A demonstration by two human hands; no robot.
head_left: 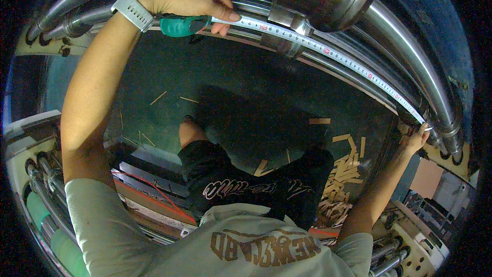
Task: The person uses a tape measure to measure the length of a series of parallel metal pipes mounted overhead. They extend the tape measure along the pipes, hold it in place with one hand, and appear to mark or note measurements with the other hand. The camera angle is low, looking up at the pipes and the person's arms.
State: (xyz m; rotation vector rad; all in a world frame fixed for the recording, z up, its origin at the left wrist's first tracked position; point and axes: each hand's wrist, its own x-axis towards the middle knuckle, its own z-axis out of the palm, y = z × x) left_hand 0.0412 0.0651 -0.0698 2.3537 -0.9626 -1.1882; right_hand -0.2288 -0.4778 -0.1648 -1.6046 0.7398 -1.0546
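Note:
A tape measure with a green and black case (179, 25) is pulled out, its white blade (328, 51) stretched from left to right along metal rollers (410, 46). My left hand (192, 2), a pale watch strap (134, 10) on its wrist, pinches the blade beside the case with thumb and fingers. At the far right, my right hand (417, 139) is closed on the other end of the blade, next to the rollers' ends. The blade's tip is too small to make out there.
A thick metal collar (323, 0) sticks out over the rollers. Cardboard-like strips (341, 184) lie heaped on the dark floor (164, 77) at right, with a few scattered elsewhere. More rollers (51, 225) and a red cable (159, 195) are at lower left.

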